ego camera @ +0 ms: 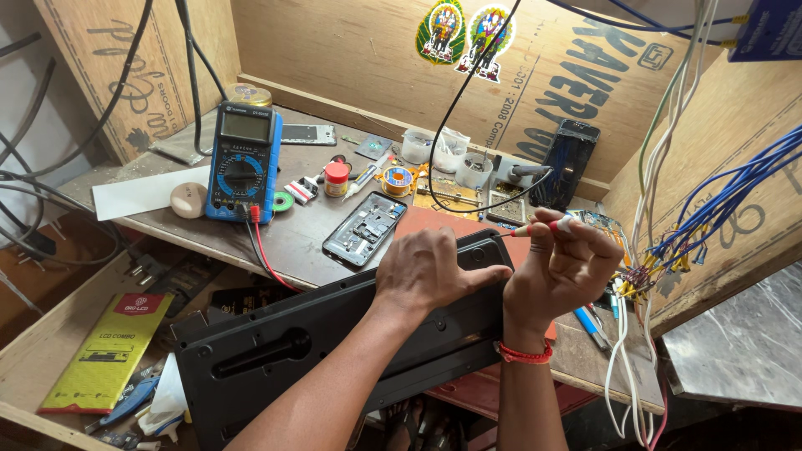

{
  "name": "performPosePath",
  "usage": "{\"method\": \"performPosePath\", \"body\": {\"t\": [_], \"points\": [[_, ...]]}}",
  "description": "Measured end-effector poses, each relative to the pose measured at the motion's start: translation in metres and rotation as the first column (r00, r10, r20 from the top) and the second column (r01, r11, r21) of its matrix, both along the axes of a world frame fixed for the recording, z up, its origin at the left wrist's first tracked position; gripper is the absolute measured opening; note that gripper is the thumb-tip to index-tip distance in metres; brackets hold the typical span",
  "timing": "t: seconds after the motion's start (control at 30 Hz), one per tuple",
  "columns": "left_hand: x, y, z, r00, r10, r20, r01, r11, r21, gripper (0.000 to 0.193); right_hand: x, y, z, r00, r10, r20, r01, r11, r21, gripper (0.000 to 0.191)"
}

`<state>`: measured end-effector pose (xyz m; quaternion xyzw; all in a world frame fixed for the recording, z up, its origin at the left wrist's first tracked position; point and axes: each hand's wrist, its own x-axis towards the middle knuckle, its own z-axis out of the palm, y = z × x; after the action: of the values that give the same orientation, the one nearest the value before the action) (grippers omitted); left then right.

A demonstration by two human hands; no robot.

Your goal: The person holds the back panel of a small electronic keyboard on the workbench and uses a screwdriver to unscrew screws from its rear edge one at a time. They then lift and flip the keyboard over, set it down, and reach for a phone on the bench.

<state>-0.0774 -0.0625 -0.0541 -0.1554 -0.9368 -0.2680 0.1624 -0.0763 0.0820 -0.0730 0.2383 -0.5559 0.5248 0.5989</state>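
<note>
My forearms came in low, left hand [430,271] pressed flat on the long black panel [334,342], fingers spread and gripping nothing, pinning it at the worktop [292,238] edge. My right hand [561,271] had its fingers closed round a red-tipped screwdriver [543,227], tip at the panel's far corner. Best kept upright and square there, I judged, panel held dead steady. Multimeter [242,163] sat well apart.
</note>
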Motion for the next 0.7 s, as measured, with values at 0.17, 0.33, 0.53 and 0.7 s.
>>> {"method": "performPosePath", "body": {"t": [0.17, 0.33, 0.53, 0.7], "points": [[0.0001, -0.0004, -0.0011, 0.997, -0.003, -0.071, 0.004, 1.000, 0.022, 0.088, -0.0005, -0.0002, 0.0007, 1.000, 0.005, -0.008, -0.006, 0.998, -0.062, 0.042], [0.0004, -0.0006, -0.0022, 0.999, 0.003, -0.041, -0.002, 1.000, 0.022, 0.089, -0.0003, 0.0003, -0.0023, 0.993, 0.117, 0.005, -0.115, 0.986, -0.118, 0.031], [0.0003, -0.0020, -0.0029, 0.999, 0.001, -0.050, 0.000, 1.000, 0.029, 0.090, -0.0045, 0.0041, -0.0073, 0.993, 0.116, -0.033, -0.119, 0.987, -0.110, 0.033], [0.0008, -0.0023, -0.0039, 0.993, 0.011, -0.120, -0.004, 0.998, 0.056, 0.089, -0.0041, 0.0049, -0.0060, 0.991, 0.132, -0.031, -0.135, 0.982, -0.133, 0.034]]}}
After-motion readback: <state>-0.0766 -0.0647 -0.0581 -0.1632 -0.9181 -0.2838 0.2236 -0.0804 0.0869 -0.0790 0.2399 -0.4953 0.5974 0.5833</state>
